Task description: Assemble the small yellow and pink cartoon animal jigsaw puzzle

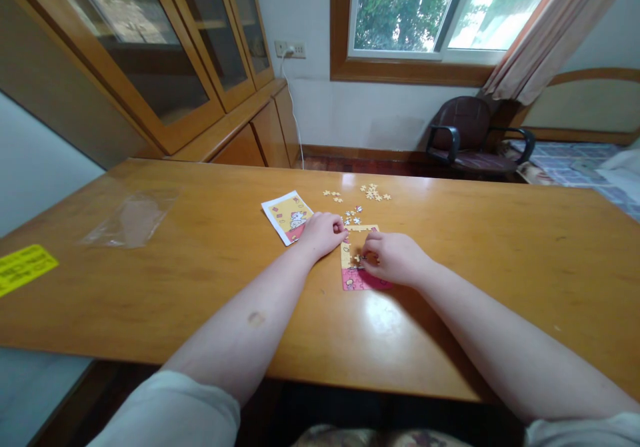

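A partly assembled jigsaw puzzle [354, 280] lies on the table, its pink lower rows joined and a yellow border running up the left side and along the top. My right hand [395, 258] is over its right side, thumb and fingers pinched at a small puzzle piece [357, 259] inside the frame. At the upper left corner, my left hand [324, 232] rests with curled fingers touching the border; whether anything is between them is hidden. Partly under that hand is a printed picture card [283, 213] with a white cartoon figure on yellow and pink.
Loose puzzle pieces [373, 192] lie beyond the puzzle, several yellow and several whitish. A clear plastic bag [137, 220] and a yellow label [25, 267] are on the left of the wooden table [215, 233]. An armchair [463, 133] stands past the far edge, near the window.
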Demonstrator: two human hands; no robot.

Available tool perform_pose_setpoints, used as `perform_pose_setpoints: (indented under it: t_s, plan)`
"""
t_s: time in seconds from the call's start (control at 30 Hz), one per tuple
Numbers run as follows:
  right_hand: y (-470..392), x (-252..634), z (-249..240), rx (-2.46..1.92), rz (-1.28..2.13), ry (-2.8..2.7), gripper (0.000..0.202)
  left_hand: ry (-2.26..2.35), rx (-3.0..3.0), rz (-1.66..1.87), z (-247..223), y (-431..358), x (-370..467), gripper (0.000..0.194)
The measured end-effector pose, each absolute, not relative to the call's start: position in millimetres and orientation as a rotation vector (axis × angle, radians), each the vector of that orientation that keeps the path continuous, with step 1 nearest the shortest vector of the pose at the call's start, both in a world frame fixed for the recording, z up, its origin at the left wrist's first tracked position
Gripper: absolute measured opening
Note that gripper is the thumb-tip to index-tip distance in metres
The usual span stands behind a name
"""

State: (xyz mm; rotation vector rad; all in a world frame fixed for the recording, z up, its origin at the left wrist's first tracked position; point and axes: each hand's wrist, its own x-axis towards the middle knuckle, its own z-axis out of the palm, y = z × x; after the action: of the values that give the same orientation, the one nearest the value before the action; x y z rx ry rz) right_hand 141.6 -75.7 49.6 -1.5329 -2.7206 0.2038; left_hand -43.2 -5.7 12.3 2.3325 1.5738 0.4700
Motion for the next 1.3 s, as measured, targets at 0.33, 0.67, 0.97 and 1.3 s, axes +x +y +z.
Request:
perform_pose_setpoints:
  t_s: [0.33, 0.67, 0.97, 1.3]
  plan:
    - [-75.2, 131.9, 47.2, -1.473, 0.173, -2.797, 0.027, 1.550, 2.329, 0.486, 11.3, -5.4, -44.2, 0.009]
    - [-76.2, 129.9, 47.8, -1.512, 0.170, -2.841, 0.030, 1.564, 2.326, 0.459, 11.0, -5.0, -43.6, 0.011]
    - [-81.5, 141.9, 53.6, -1.381, 0.208, -2.894, 0.032, 1.561, 2.334, 0.496, 10.4, -5.4, -44.3, 0.010]
    - [-77.8, 151.9, 45.9, -1.115, 0.236, -2.970, 0.035, 1.578, 2.332, 0.474, 10.4, -5.3, -43.6, 0.012]
